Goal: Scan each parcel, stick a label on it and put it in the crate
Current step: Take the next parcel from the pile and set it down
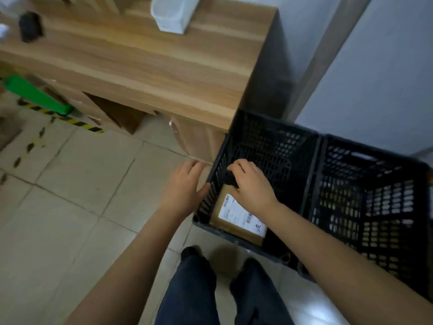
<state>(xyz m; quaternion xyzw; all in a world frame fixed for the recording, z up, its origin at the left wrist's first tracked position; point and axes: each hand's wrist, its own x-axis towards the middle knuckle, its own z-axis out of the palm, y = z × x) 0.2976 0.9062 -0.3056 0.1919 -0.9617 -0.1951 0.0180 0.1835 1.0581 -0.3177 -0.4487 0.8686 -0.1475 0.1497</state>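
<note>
1. Parcel (236, 219): brown cardboard, flat, lying inside the left compartment of the crate, in the near-left corner, against the left wall
2. Label (241, 215): white, printed with barcodes and a handwritten mark, stuck on the parcel's top face, facing up
3. Right hand (251, 184): reaches into the crate from above, palm down, fingers curled over the far end of the parcel; the parcel extends from under the hand toward the person; fingertips are hidden against dark mesh, so whether they clamp the far edge or merely rest on it cannot be told
4. Left hand (185, 186): outside the crate, just beside its left wall, fingers loosely spread, holding nothing; the thumb side touches or nearly touches the wall
5. Crate (314, 160): black perforated plastic, two compartments split by a central divider, standing on the floor beside the desk's end; right compartment holds no visible parcel
6. Desk (145, 66): wood-grain top, left of and beyond the crate; blurred white object (173, 12) and blurred black object (30, 26) on it
7. Floor (77, 184): pale tiles; yellow-black hazard tape (70, 119) at left
8. Person's legs (220, 294): dark trousers, dark shoes, near the crate's near edge
</note>
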